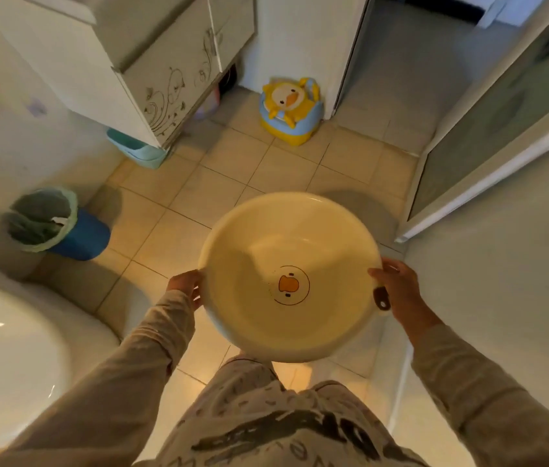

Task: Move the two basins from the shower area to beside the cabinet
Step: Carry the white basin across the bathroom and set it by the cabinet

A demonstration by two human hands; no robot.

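Fingers of the left hand and right hand clamp the basin rim at nine and three o'clock, carried at waist height. Carry step, I judge; next, walk toward the cabinet at eleven o'clock and set it on the floor alongside.

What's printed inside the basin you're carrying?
A duck face with an orange beak on the cream basin, seen in the head view.

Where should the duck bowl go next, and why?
Probably carry the basin forward and left toward the cabinet. Both the left hand and the right hand hold its rim above the tiled floor, and the cabinet is some way ahead.
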